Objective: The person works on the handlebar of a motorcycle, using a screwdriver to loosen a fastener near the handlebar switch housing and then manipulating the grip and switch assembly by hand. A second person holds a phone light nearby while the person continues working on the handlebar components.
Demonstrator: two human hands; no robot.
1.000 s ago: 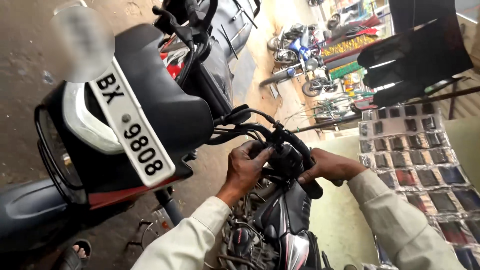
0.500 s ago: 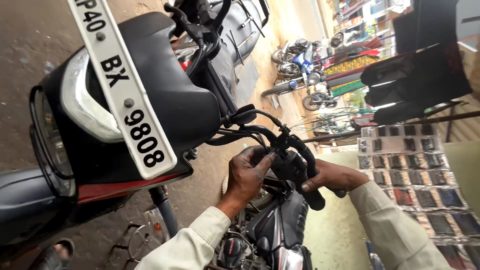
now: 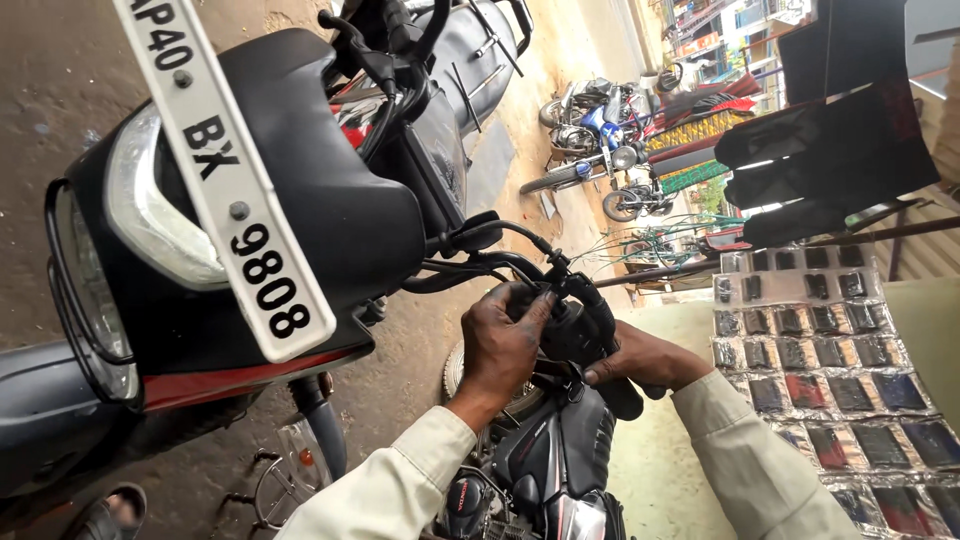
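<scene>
Our left hand has slid onto the handlebar switch block, fingers wrapped; right hand keeps gripping the handlebar grip (number plate closer now).

The left hand hides the switch housing; the headlamp is partly cut off.

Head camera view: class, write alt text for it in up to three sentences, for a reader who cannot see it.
A person's left hand and right hand grip the black handlebar switch housing of a motorcycle, with cables running from it. The motorcycle's headlight cowl and white number plate fill the left. Behind are parked motorcycles and a rack of small packets.
</scene>
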